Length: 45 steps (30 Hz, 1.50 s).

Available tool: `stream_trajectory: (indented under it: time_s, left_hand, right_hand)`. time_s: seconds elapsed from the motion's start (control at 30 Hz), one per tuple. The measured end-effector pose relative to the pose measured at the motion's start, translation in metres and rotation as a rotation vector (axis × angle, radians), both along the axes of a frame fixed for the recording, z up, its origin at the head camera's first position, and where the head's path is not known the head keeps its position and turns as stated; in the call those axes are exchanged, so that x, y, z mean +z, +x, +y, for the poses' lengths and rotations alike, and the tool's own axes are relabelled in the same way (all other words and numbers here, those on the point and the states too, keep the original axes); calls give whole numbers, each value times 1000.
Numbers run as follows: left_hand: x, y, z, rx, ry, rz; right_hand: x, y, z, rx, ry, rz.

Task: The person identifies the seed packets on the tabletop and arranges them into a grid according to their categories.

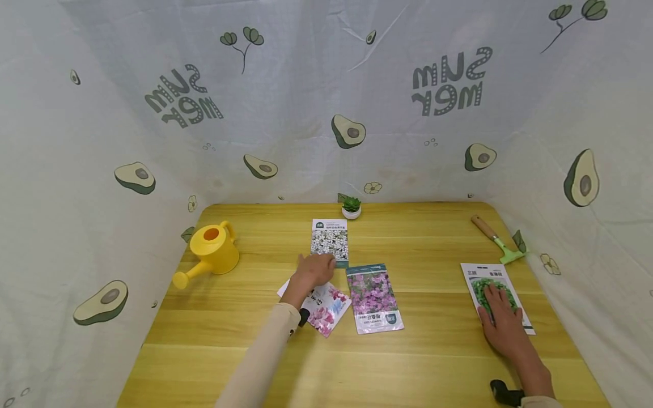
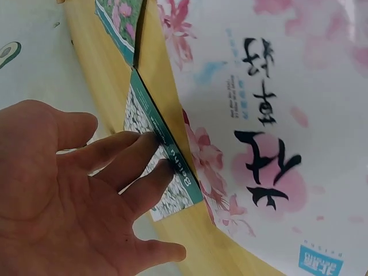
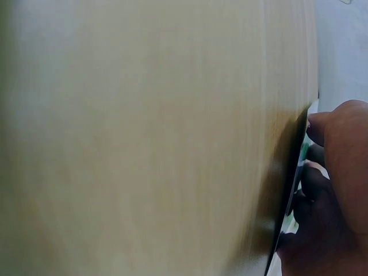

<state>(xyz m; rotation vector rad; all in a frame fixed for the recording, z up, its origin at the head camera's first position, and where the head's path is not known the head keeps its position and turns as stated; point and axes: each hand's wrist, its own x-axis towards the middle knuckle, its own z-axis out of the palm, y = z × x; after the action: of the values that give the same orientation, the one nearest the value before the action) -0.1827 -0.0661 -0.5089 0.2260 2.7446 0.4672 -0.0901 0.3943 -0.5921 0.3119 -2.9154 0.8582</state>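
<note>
My left hand reaches over a seed packet with white flowers, its fingertips at the packet's near end. In the left wrist view its fingers are spread and loosely bent, overlapping the packet's green band. Under the left wrist lies a white packet with pink blossoms, partly hidden by the hand and sleeve. A purple-flower seed packet lies just to its right. My right hand rests with extended fingers on a packet picturing green leaves, at the table's right side. In the right wrist view this packet shows edge-on.
A yellow watering can stands at the left of the wooden table. At the back is a small potted succulent. A green hand rake with a wooden handle lies at the back right. Printed cloth surrounds the table.
</note>
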Motion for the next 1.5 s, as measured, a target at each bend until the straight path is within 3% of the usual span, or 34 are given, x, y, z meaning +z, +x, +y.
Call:
stream_trajectory:
  time_s: [0.27,0.77,0.9,1.03,1.2,1.33,1.5]
  left_hand:
    - [0,3,-10,-10,20,27]
    - [1,10,-2,-5,-46,78]
    - [0,24,2,-11,-84,142]
    - [-7,48,7,-4,-210,229]
    - [-20,75,12,59,-338,282]
    - [-27,87,13,121,-339,284]
    - [-32,93,11,161,-298,284]
  right_hand:
    - [4,1,-2,-10,17,-19]
    - [2,0,0,-6,9,-11]
    - [1,-1,1,-9,11,-10]
    - [1,-1,0,-7,12,-7]
    - [1,0,0,-5,18,-6]
    - [0,0,1,-4,21,-3]
    - [0,0,1,-2,23,-12]
